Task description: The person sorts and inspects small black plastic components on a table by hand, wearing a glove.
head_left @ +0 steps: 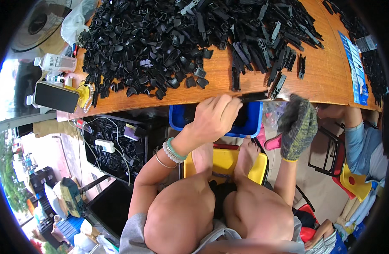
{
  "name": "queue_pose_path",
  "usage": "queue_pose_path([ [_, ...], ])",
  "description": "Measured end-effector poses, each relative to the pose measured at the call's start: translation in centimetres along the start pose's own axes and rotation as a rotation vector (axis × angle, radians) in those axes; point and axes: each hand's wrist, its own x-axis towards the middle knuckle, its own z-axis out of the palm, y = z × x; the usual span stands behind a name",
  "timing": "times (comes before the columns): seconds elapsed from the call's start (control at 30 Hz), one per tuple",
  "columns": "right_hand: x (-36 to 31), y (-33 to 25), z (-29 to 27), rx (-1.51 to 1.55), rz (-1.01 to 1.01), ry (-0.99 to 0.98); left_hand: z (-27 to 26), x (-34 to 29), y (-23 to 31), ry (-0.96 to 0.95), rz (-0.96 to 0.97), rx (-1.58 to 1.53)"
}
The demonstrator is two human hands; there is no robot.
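Observation:
My bare left hand (217,116), bracelets at its wrist, is closed on a narrow black plastic part (254,96) at the table's front edge. The part's far end comes close to another long black clip-like piece (277,86) on the wood. My right hand (298,125) wears a grey-green knitted glove and hangs just off the edge; its fingers are dark and blurred, so their grip is unclear. Beyond the hands lie a heap of short curved black pieces (139,51) and a pile of long black pieces (253,38). Below my left hand sits a blue bin (174,121) with dark contents.
A phone on a stand (56,97) and a clear bottle (59,63) occupy the table's left end. Below is a crate of black parts with a white power strip (104,146). A yellow container (224,157) stands between my legs. Another person's arm (354,137) is at right.

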Motion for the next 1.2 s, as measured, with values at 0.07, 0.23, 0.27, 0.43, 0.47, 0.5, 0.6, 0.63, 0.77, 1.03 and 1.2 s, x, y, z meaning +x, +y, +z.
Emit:
queue_pose_path([
  [0.07, -0.9, -0.9, 0.4, 0.127, 0.196, -0.125, -0.3, -0.7, 0.2, 0.018, 0.136, -0.054],
  [0.23, -1.4, -4.4, 2.9, 0.001, 0.378, -0.619, -0.9, -1.8, -0.4, -0.019, 0.214, -0.137],
  [0.27, -1.3, -4.2, 3.1, 0.006, 0.376, -0.627, -1.1, -2.1, -0.9, 0.065, 0.124, -0.068],
  [0.43, -1.7, -2.7, 3.4, 0.013, 0.388, -0.543, -3.2, -0.4, -3.2, 0.137, -0.306, 0.076],
  [0.47, -1.8, -2.6, 3.6, 0.013, 0.389, -0.542, -3.7, 0.1, -3.4, 0.136, -0.306, 0.075],
  [0.5, -1.7, -2.6, 3.8, -0.032, 0.383, -0.564, -4.1, 0.8, -3.5, 0.009, -0.269, 0.101],
  [0.6, -1.9, -3.5, 4.4, -0.069, 0.426, -0.6, -4.6, 2.1, -3.9, -0.157, -0.215, 0.125],
  [0.63, -2.0, -3.7, 4.6, -0.058, 0.476, -0.618, -4.7, 2.2, -4.0, -0.198, -0.201, 0.126],
  [0.77, -2.3, -2.4, 4.4, -0.141, 0.247, -0.619, -4.8, 2.3, -3.4, -0.128, -0.211, -0.004],
  [1.03, -2.7, -2.9, 4.2, -0.19, -0.064, -0.53, -6.3, 2.4, -0.4, -0.194, -0.38, -0.517],
  [1.2, -2.6, -3.8, 4.2, -0.104, 0.158, -0.565, -6.1, 2.5, 0.1, -0.207, -0.326, -0.562],
])
